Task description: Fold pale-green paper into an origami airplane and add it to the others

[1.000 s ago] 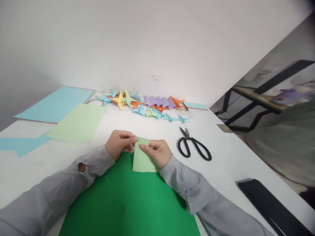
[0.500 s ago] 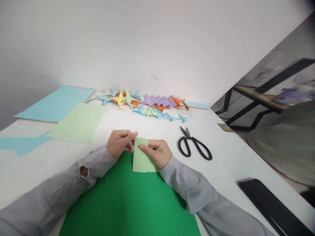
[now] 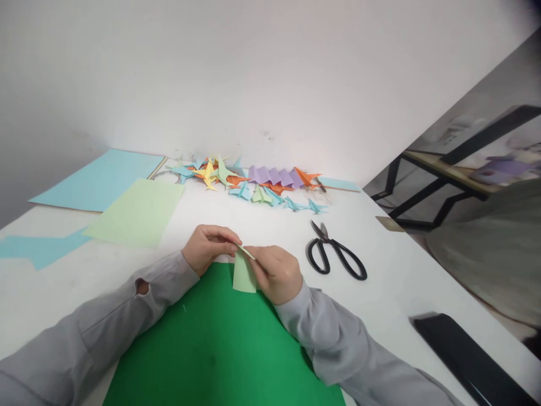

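Note:
A small folded piece of light green paper (image 3: pixel 244 274) is held up between my two hands, over the far edge of a dark green sheet (image 3: pixel 220 338). My left hand (image 3: pixel 208 247) pinches its top left corner between thumb and fingers. On the other side my right hand (image 3: pixel 279 272) grips the paper's right edge, fingers closed. The paper's upper edge tilts toward me, and its lower part hangs down. Fingers of the right hand hide part of it.
Black-handled scissors (image 3: pixel 333 251) lie partly open to the right. A black flat object (image 3: pixel 469 361) is at the near right. Folded paper figures (image 3: pixel 220 172) and a purple pleated paper (image 3: pixel 274 176) line the wall. Light green (image 3: pixel 139 213) and blue sheets (image 3: pixel 101 177) lie at left.
My left hand has closed on the paper's top corner. The right hand has turned over more, and the paper's top edge has tipped; less of its face shows.

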